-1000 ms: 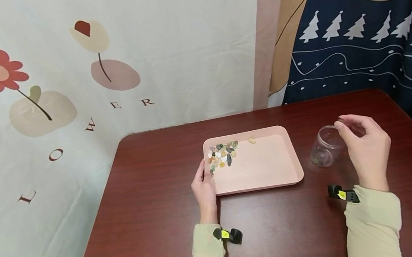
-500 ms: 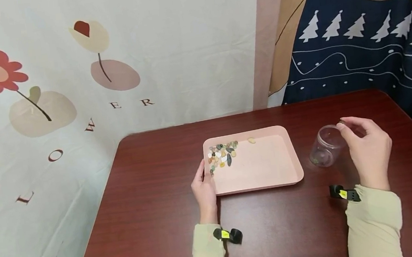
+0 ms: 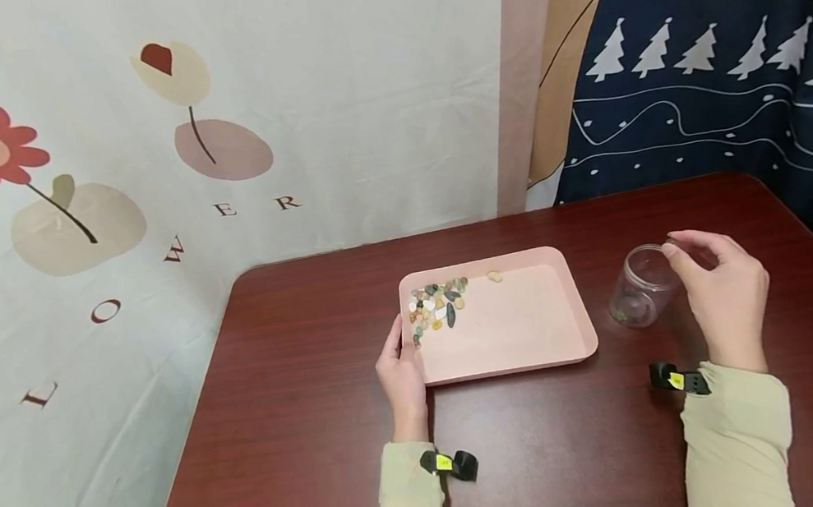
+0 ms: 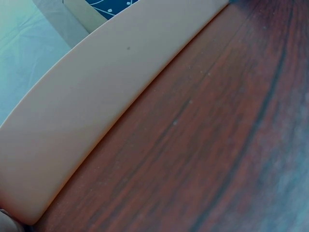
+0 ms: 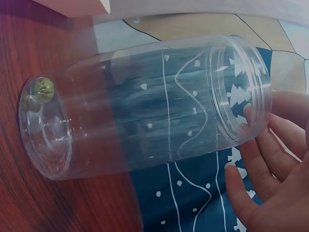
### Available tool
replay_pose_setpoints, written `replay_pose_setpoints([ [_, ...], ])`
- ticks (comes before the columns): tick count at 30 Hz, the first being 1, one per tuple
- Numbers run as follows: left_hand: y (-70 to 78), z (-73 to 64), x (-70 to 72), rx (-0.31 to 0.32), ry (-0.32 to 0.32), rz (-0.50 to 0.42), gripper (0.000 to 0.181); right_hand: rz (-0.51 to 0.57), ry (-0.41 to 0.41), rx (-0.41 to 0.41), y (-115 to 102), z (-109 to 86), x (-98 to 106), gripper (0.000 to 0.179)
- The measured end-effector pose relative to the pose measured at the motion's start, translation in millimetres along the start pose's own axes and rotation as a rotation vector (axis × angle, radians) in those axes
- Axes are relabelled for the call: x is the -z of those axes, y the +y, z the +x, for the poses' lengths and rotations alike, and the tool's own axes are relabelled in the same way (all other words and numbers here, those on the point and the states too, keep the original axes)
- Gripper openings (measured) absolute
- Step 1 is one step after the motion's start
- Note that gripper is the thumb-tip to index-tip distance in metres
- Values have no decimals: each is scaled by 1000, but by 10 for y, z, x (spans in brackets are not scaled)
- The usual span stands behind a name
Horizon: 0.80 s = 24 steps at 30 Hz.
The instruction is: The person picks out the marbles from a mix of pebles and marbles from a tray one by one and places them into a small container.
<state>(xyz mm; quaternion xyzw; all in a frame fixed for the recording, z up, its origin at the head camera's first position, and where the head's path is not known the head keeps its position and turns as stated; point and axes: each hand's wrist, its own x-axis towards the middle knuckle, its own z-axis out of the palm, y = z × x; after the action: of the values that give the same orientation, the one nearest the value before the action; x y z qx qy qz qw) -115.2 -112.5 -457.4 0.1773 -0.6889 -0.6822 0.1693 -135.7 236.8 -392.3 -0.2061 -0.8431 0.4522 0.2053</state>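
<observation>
My left hand [image 3: 403, 382] grips the left edge of a pink rectangular tray [image 3: 520, 341], thumb at the rim. Mixed pebbles [image 3: 437, 304] lie along the tray's left side. In the left wrist view the tray's outer wall [image 4: 96, 96] fills the upper left, and only a bit of a finger shows in the corner. A clear plastic jar [image 3: 637, 295] stands open right of the tray. Beside its mouth, my right hand [image 3: 731, 294] pinches a small dark pebble between thumb and forefinger, mostly hidden by the fingertips. A green, marble-like pebble [image 5: 42, 90] lies at the jar's bottom.
One pale yellow pebble [image 3: 494, 276] lies apart near the tray's far rim. All stands on a dark red wooden table [image 3: 306, 429]. Behind it hang a pale flower-print cloth [image 3: 363, 126] and a navy tree-print cloth [image 3: 696, 107].
The right hand has dipped slightly at the jar's mouth, and the pebble is less visible between its fingertips. The left hand and tray keep their place; the view has shifted a little.
</observation>
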Motion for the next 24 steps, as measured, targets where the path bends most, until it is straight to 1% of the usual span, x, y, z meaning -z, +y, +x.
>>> replay_pose_setpoints([
  [5, 3, -2, -2, 4, 4, 3, 36, -12, -12, 4, 13, 6, -3, 32],
  [10, -3, 1, -3, -8, 3, -3, 36, -31, -24, 7, 18, 8, -10, 33],
  [15, -12, 6, -5, -19, -2, -13, 36, -45, -39, 27, 28, 10, -17, 34],
  [20, -16, 1, -1, -16, -1, -9, 37, -57, -78, 13, 44, 3, -19, 39],
  [24, -14, -2, 2, -15, 1, -6, 37, -50, -89, 0, 45, -4, -19, 41],
])
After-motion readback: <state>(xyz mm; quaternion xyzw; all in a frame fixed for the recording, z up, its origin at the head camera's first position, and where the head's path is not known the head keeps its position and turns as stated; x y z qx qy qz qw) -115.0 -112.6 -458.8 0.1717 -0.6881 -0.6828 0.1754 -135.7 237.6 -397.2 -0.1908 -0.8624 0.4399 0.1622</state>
